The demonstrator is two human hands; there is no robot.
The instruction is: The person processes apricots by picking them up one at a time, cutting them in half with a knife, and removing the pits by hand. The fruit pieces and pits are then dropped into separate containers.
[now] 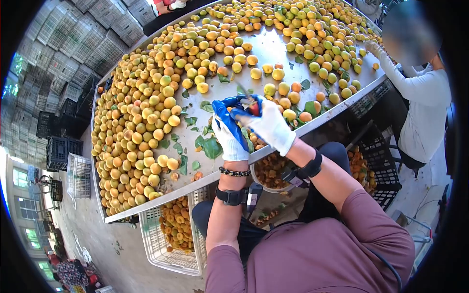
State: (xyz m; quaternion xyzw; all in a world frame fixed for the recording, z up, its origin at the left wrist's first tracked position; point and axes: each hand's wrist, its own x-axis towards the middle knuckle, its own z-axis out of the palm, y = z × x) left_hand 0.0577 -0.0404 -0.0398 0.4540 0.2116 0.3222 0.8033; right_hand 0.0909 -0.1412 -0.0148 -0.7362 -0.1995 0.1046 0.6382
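Both my hands wear white knit gloves with blue-coated fingers and meet over the near edge of a metal sorting table point(266, 46). My left hand point(228, 128) is closed, its blue fingers curled; whatever is inside them is hidden. My right hand point(269, 126) is closed against it and smeared by motion. Between the hands shows a small red and dark thing point(254, 107), too blurred to name, in the right fingers. Green leaves point(211, 147) lie beside my left hand. Several yellow-orange apricots point(284, 88) rest just beyond my right hand.
Heaps of apricots point(141, 112) cover much of the table. Below its edge stand a white basket point(146, 232) and a bucket point(252, 171) with split apricots, plus a black crate point(388, 171). At right sits a co-worker point(425, 107). Stacked crates point(63, 41) line the left.
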